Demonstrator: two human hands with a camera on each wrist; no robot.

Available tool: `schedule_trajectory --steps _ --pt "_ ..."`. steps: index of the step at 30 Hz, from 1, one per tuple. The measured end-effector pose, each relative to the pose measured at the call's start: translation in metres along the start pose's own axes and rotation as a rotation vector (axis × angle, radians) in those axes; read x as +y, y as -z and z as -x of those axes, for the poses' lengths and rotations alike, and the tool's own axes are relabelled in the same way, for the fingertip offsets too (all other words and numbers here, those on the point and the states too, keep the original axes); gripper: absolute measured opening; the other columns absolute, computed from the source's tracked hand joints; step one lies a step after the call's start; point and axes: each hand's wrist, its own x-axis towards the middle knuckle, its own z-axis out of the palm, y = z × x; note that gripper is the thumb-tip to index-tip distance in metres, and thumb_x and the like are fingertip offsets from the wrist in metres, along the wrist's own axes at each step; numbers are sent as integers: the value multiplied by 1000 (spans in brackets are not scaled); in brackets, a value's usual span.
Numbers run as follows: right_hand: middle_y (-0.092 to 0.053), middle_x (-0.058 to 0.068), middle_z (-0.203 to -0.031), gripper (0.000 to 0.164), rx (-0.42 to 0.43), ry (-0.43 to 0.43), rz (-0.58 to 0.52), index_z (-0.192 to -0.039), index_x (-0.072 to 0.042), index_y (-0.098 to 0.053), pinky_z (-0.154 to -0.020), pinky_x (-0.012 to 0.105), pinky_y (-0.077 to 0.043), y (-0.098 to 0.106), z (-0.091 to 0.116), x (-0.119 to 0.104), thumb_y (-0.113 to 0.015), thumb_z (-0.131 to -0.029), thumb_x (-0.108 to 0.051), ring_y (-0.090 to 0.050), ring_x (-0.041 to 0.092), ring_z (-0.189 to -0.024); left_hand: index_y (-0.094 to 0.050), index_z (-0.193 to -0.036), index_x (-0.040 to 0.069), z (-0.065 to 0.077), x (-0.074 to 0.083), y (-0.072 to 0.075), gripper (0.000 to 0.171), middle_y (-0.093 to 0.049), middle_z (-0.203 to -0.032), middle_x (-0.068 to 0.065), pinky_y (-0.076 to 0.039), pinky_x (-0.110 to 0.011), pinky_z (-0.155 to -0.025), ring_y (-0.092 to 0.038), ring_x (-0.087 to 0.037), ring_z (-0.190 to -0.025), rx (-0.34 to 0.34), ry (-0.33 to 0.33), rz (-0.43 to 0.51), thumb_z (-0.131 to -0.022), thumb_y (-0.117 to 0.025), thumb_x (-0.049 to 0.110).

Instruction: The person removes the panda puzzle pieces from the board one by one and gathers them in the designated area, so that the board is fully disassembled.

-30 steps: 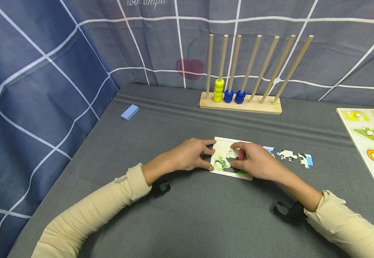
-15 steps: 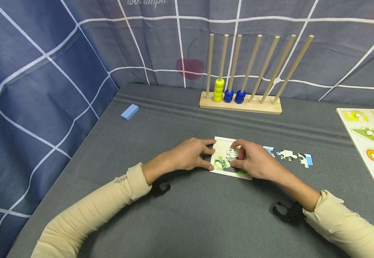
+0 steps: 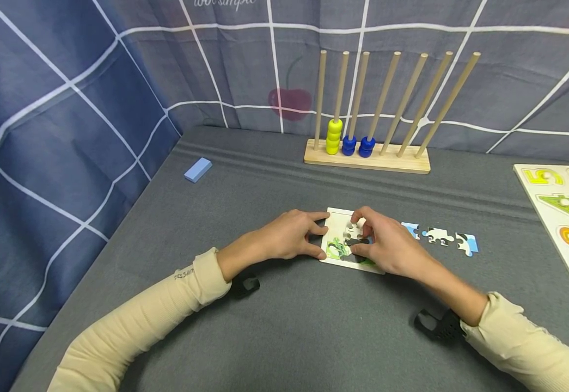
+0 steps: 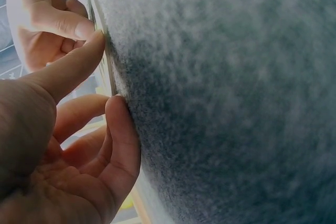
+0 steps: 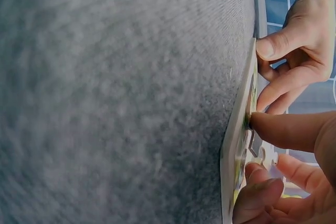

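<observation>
A small panda jigsaw tray [image 3: 335, 218] with a pale wooden frame lies on the grey cloth, green and black pieces fitted along its near side. My left hand [image 3: 291, 235] rests against the tray's left edge, thumb by the near corner and fingers spread toward the far one. Over the tray's right half, my right hand [image 3: 394, 245] pinches a black-and-white puzzle piece [image 3: 356, 241] between thumb and fingers, low over the recess. That hand hides much of the tray's right side. In the right wrist view the right thumb [image 5: 283, 129] meets the piece's edge.
Several loose puzzle pieces [image 3: 438, 236] lie right of the tray. Behind stands a wooden peg stand [image 3: 367, 159] with yellow and blue beads. A blue block [image 3: 198, 170] lies at back left, a number board [image 3: 558, 239] at far right. A checked curtain [image 3: 225, 65] borders the table.
The puzzle piece under my right fingers has tilted and shifted slightly, with the right fingers and knuckles moving a little. My left hand stays at the tray's edge.
</observation>
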Motion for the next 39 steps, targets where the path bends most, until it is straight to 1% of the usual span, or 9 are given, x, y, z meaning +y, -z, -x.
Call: schedule_trajectory --steps 5,14,20,22,25,28,29,34,39 --pt "-63 1 -84 36 1 -12 -39 -116 -9 -56 -59 35 -41 1 2 -1 -75 -86 -8 -53 15 -64 -60 -133 5 0 0 0 59 -39 -154 -9 -42 -33 -97 -50 -10 -67 3 2 -5 -85 -78 34" --pt "-62 2 -81 32 -3 -28 -83 -116 -9 -56 -55 35 -41 1 4 2 -70 -87 -2 -51 17 -59 -60 -133 4 -1 0 -1 60 -39 -154 -10 -44 -32 -91 -45 -5 -57 3 2 6 -85 -79 34" --pt "-61 2 -79 30 20 -19 -111 -115 -8 -59 -55 34 -41 1 4 3 -69 -87 -2 -50 17 -59 -60 -133 4 -1 0 -1 60 -39 -154 -10 -44 -32 -91 -45 -6 -57 2 -3 3 -85 -79 34" --pt "-61 2 -79 29 32 -4 -133 -115 -7 -60 -54 32 -40 2 5 4 -69 -87 -2 -49 16 -58 -60 -133 4 -2 0 -1 60 -39 -154 -11 -44 -33 -94 -49 -9 -62 -2 -3 -3 -85 -78 34" --pt "-60 3 -79 29 45 13 -184 -116 -5 -60 -52 30 -39 5 8 6 -69 -88 0 -46 15 -56 -60 -133 4 -2 2 0 60 -38 -154 -10 -42 -36 -100 -62 -15 -90 -12 1 -16 -85 -78 34" --pt "-61 4 -80 30 39 2 -236 -117 -4 -59 -52 28 -39 8 11 8 -68 -89 1 -45 13 -55 -60 -134 4 -2 3 0 60 -38 -155 -10 -38 -39 -105 -54 -22 -122 -20 5 -19 -85 -78 34" --pt "-61 5 -80 30 38 0 -250 -117 -3 -59 -53 28 -39 10 13 10 -69 -89 1 -45 13 -56 -60 -134 4 -2 3 0 60 -37 -155 -10 -38 -40 -106 -52 -24 -126 -21 7 -18 -85 -78 34" --pt "-61 6 -79 32 41 3 -293 -118 -3 -59 -53 27 -38 18 26 21 -71 -88 0 -45 11 -56 -60 -133 4 0 2 0 59 -38 -154 -11 -37 -41 -107 -47 -29 -131 -6 1 -12 -85 -78 33" --pt "-61 5 -80 33 65 -19 -263 -118 -5 -60 -53 28 -39 29 45 36 -73 -88 -4 -47 11 -56 -61 -132 3 -1 2 -1 59 -38 -154 -11 -37 -41 -107 -45 -30 -133 0 -4 -10 -84 -79 33"
